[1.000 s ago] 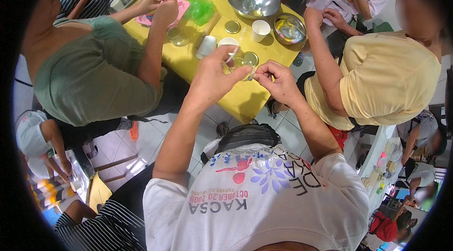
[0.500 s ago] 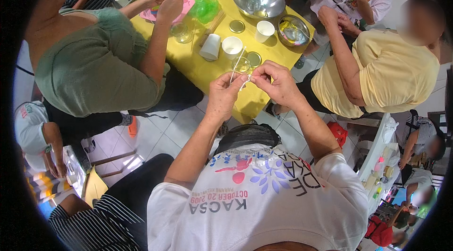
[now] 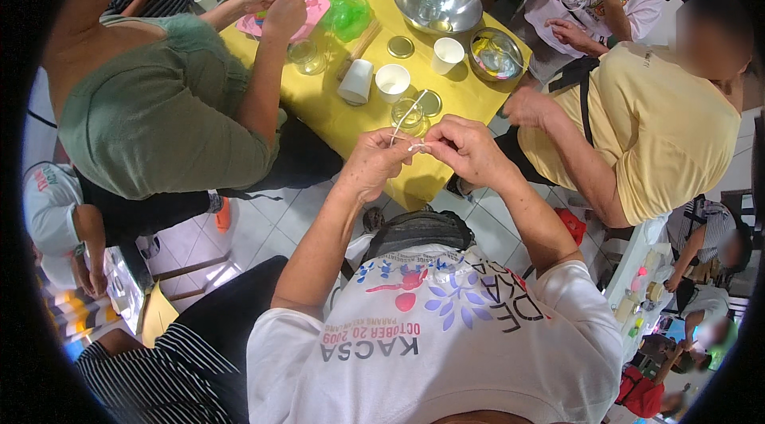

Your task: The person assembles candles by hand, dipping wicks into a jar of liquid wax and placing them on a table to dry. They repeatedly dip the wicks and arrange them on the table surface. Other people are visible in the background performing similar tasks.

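Over the table's near corner, my left hand [image 3: 378, 161] and my right hand [image 3: 464, 151] meet with their fingertips almost touching. A white cord [image 3: 411, 115] is pinched between them, both hands closed on it. One stiff-looking length slants up from my left fingers, and a short bent piece shows between the two thumbs. Just beyond the fingers stands a small open glass jar [image 3: 408, 126], partly hidden by my hands. Its neighbour is a round gold-coloured lid [image 3: 431, 102]. A white cup [image 3: 392, 83] stands upright behind the jar, beside a tipped white cup [image 3: 355, 82].
The yellow-covered table [image 3: 319, 109] also holds a large steel bowl [image 3: 437, 1], a smaller metal bowl [image 3: 496, 54], another glass jar [image 3: 307, 57] and green plastic [image 3: 347, 15]. A person in green [image 3: 159, 113] stands left, and one in yellow [image 3: 669, 121] right.
The cord between my fingers has shifted and its short end no longer hangs below them. My hands have moved slightly down. The person in yellow has drawn a hand back from the cord-holding neighbour.
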The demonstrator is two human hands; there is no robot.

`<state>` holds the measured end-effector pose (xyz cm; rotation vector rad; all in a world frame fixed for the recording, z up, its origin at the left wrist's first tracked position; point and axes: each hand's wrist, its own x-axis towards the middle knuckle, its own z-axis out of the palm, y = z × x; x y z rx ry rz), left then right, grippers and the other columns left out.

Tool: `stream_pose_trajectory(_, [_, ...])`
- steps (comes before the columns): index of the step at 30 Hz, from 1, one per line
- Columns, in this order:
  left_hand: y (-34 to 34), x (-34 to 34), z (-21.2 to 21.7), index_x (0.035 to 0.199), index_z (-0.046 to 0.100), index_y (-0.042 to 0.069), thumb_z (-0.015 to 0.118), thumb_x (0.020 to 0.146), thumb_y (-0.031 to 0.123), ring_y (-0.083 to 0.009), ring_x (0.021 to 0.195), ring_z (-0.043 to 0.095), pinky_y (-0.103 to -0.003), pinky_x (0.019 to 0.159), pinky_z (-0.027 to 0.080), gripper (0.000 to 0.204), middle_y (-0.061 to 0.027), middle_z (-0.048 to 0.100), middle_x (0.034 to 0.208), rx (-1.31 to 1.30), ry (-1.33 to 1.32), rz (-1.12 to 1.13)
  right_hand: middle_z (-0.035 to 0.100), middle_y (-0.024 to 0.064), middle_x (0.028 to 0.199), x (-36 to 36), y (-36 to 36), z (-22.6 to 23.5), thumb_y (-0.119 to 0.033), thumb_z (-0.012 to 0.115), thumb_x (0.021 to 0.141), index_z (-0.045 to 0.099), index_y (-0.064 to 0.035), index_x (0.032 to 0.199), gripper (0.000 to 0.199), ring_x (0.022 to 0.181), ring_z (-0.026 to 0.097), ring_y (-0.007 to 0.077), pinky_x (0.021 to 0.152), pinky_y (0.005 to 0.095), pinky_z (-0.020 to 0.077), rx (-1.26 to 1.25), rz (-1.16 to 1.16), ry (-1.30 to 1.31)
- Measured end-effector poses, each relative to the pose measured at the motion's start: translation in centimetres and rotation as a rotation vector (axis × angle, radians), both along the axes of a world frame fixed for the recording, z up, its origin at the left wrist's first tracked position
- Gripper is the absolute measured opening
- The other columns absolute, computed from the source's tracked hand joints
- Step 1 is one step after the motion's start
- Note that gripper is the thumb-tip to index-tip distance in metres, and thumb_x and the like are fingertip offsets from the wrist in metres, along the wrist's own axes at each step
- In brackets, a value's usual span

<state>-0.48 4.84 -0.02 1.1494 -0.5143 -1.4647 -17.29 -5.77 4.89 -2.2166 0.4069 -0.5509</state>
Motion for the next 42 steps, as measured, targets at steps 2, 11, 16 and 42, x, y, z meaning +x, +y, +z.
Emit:
stream_pose_trajectory(2, [-0.2, -0.2, 0.1, 0.09, 0.067, 0.001, 0.07, 0.083, 0.016, -0.0028, 0.054, 0.039, -0.019, 0.046, 0.026, 0.016, -0.0017, 0.058, 0.073, 0.001, -0.043, 0.005, 0.058, 0.0071, 0.074, -0.1, -0.2, 0.1, -0.01, 0.066, 0.085, 0.064, -0.0017, 0.089, 0.01, 0.063, 0.056, 0.0164, 0.057, 0.0282, 0.0433, -0.017, 0.006, 0.002])
stream_pose_trajectory(11, [-1.7, 0.1, 0.9, 0.09, 0.067, 0.002, 0.069, 0.085, 0.023, -0.0023, 0.053, 0.037, -0.019, 0.046, 0.026, 0.021, 0.0014, 0.056, 0.07, 0.001, -0.19, 0.051, 0.058, 0.0141, 0.078, 0.9, -1.4, 0.4, -0.01, 0.064, 0.086, 0.06, -0.0013, 0.093, 0.012, 0.072, 0.059, 0.0316, 0.063, 0.0391, 0.0464, -0.111, -0.001, -0.044])
stream_pose_trajectory(16, [-1.7, 0.5, 1.8, 0.088, 0.067, 0.003, 0.067, 0.086, 0.022, -0.0019, 0.053, 0.036, -0.02, 0.047, 0.026, 0.02, 0.0029, 0.055, 0.069, -0.039, -0.129, 0.071, 0.056, 0.0097, 0.076, 1.5, -1.7, 0.2, -0.007, 0.064, 0.086, 0.062, -0.0026, 0.094, 0.009, 0.066, 0.057, 0.0231, 0.058, 0.0319, 0.0442, -0.174, -0.012, -0.088])
stream_pose_trajectory(42, [-2.2, 0.7, -1.2, 0.081, 0.064, 0.002, 0.071, 0.084, 0.023, -0.0056, 0.064, 0.044, -0.023, 0.059, 0.035, 0.022, 0.0002, 0.058, 0.074, -0.029, -0.206, 0.139, 0.056, 0.0084, 0.075, 2.3, -2.1, -0.9, -0.009, 0.064, 0.087, 0.06, -0.0014, 0.09, 0.009, 0.062, 0.054, 0.0191, 0.057, 0.0308, 0.0425, -0.091, 0.017, -0.065])
